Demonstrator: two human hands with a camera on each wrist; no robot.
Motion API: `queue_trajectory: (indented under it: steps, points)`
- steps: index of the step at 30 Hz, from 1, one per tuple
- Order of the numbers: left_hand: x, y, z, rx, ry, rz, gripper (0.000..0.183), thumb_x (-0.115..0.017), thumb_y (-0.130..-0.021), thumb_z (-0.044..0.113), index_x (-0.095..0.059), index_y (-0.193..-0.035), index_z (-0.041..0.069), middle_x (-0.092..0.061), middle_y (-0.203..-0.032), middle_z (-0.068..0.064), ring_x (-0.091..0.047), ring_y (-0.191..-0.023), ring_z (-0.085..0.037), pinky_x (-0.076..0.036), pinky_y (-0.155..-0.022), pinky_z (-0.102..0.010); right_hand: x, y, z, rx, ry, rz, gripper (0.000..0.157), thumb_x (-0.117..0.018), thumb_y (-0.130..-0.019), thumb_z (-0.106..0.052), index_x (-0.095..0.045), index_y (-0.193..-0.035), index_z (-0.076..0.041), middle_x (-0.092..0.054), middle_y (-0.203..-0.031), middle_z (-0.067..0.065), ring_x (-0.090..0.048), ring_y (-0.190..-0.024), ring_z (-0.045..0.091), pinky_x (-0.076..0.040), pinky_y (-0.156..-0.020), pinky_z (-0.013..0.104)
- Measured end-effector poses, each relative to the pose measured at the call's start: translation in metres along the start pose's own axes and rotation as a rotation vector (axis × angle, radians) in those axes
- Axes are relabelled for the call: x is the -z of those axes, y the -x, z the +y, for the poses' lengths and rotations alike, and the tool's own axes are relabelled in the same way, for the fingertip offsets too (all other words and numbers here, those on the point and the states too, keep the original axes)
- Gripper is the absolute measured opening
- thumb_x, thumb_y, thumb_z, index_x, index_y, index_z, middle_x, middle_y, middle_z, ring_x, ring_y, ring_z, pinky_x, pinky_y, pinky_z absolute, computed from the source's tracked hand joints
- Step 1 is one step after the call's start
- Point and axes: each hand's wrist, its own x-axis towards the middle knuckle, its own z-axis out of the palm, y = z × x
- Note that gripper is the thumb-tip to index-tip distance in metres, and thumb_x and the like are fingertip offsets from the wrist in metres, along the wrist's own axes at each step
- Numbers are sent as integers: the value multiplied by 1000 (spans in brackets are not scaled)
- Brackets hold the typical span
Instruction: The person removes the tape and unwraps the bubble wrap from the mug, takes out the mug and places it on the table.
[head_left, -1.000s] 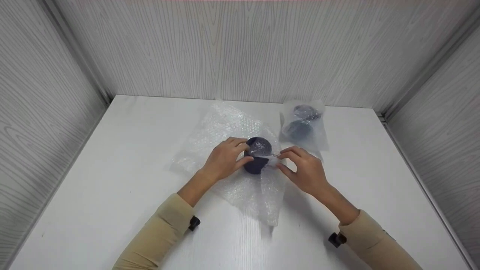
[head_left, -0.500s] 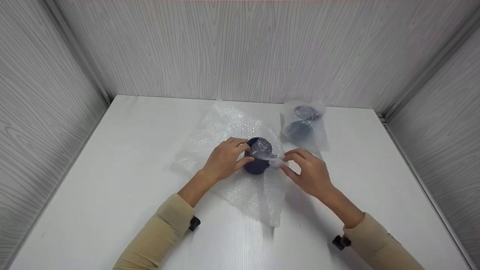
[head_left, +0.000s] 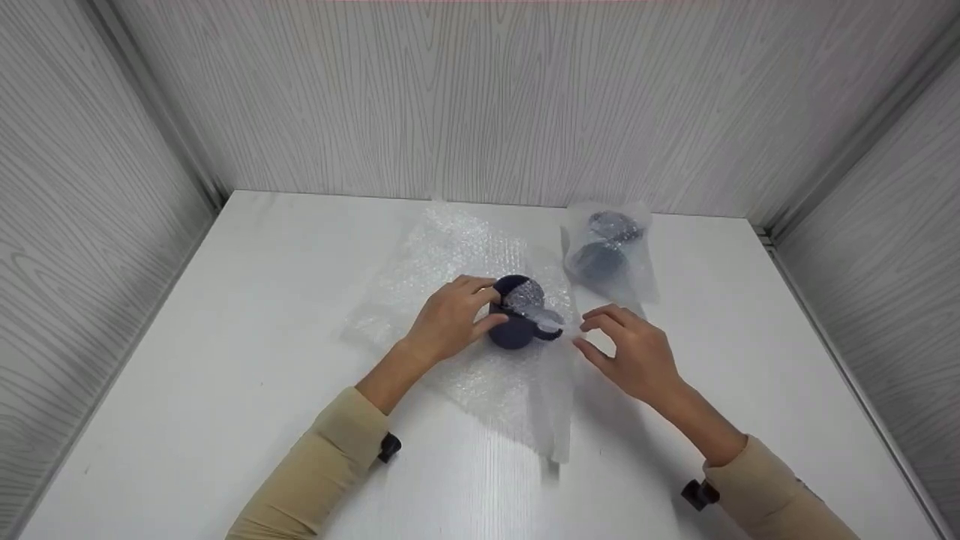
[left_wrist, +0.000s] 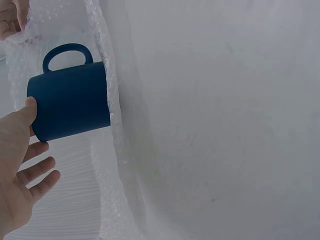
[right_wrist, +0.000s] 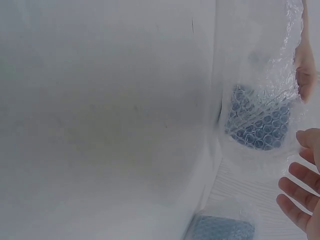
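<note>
Left wall (head_left: 90,247): pale grey, covered in a wood-grain pattern.
White tabletop (head_left: 225,337): ran back to the rear wall (head_left: 480,97), which carried the same grain.
Left sleeve (head_left: 315,469): beige, reaching in from the near edge, with a black device (head_left: 388,447) by its cuff.
Bubble wrap (head_left: 450,244): a clear sheet spread on the tabletop, its far corner near the rear wall, a flap of it lifted on the right.
Left hand (head_left: 446,319): gripped the left side of the mug (head_left: 512,334); the left wrist view showed the thumb against the mug and three fingertips fanned out beyond it.
Mug: stood on end upon the bubble wrap, mid-table; its side showed one even dark blue. The flap hid part of its round upper end, and whether that was mouth or base could not be told.
Mug handle (head_left: 551,334): a loop pointing right, partly under the flap.
Wrapped bundle (head_left: 609,251): lay near the rear wall, with two bluish shapes inside, too hazy to name or read.
Right hand (head_left: 634,352): just right of the handle, pinched the flap's edge in a narrow hold, the other fingers apart.
Right sleeve (head_left: 780,491): beige, with a second black device (head_left: 700,493).
Right wall (head_left: 892,225): grained, pale grey.
</note>
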Motion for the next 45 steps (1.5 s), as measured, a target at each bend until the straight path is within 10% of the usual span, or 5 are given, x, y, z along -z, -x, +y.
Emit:
queue_trajectory:
  steps: [45]
  points:
    - [2, 0, 2, 27, 6, -26, 36, -69, -100, 43, -73, -115, 11, -70, -139, -9, -66, -131, -28, -56, -109, -42, 20, 41, 46, -36, 69, -106, 24, -92, -79, -16, -74, -95, -16, -75, -96, 1, -73, -83, 20, -57, -57, 34]
